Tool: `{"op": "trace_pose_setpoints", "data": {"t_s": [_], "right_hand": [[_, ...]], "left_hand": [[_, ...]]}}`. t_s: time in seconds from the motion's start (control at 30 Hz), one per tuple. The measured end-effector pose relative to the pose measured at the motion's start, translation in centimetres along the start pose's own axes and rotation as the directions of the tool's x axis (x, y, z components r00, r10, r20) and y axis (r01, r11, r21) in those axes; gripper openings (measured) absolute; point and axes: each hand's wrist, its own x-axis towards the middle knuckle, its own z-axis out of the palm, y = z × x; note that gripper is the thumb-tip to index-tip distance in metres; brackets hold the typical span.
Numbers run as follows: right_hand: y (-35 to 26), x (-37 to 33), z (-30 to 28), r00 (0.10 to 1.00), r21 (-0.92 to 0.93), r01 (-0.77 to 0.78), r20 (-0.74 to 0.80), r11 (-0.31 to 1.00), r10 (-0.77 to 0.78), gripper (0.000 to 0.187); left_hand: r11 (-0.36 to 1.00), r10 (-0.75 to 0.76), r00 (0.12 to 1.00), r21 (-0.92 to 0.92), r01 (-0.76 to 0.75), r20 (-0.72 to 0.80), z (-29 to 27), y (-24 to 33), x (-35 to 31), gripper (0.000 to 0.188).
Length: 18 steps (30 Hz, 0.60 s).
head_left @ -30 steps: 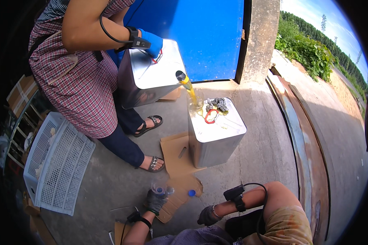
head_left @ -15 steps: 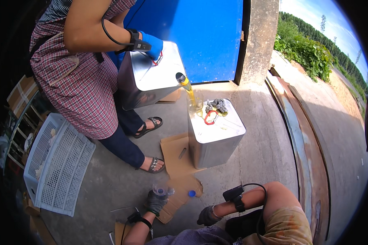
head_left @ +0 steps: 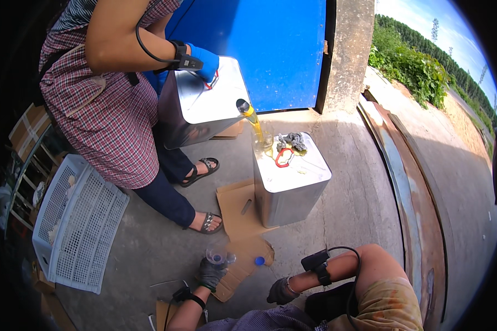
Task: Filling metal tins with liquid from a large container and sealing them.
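The left hand [head_left: 211, 274], in a gray glove, grips a clear plastic thing [head_left: 222, 256] with a spot of blue showing in it. It is too small to tell just what it is. One second ago its clear part reached a bit higher, toward 12 o'clock. Now it sits lower and flatter.

The right hand [head_left: 282, 291] is at 4 o'clock from the left one, near the knee. It wears a dark glove and looks curled up. I cannot tell if it holds anything. It has stayed in about the same spot.

A small cardboard piece [head_left: 238, 281] lies beside the left hand, with a blue cap [head_left: 259, 260] on it, at 3 o'clock from that hand. The cap has not moved.

Between 1 and 2 o'clock is a shiny metal can [head_left: 290, 199]. On top are a gray clump [head_left: 295, 141], a red ring-shaped thing [head_left: 283, 158] and a clear cup [head_left: 263, 140]. They look the same as before.

At 12 o'clock is another metal can [head_left: 190, 132]. There, a co-worker's blue-gloved hand [head_left: 206, 63] holds something red, just as before. A pale blue crate [head_left: 86, 226] sits between 9 and 10 o'clock.
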Motion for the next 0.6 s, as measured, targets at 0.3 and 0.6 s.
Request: {"op": "trace_pose_setpoints", "data": {"t_s": [0.3,0.6], "right_hand": [[0.3,0.1,0.5,1.0,0.003,0.01,-0.015,1.0,-0.01,0.03],[0.1,0.1,0.3,0.999,-0.001,0.005,0.032,1.0,-0.005,0.032]], "left_hand": [[0.992,-0.053,0.998,-0.117,0.05,-0.021,-0.9,1.2,0.1,0.039],[1.0,0.012,1.0,-0.008,-0.012,0.024,-0.3,0.5,0.2,0.04]]}}
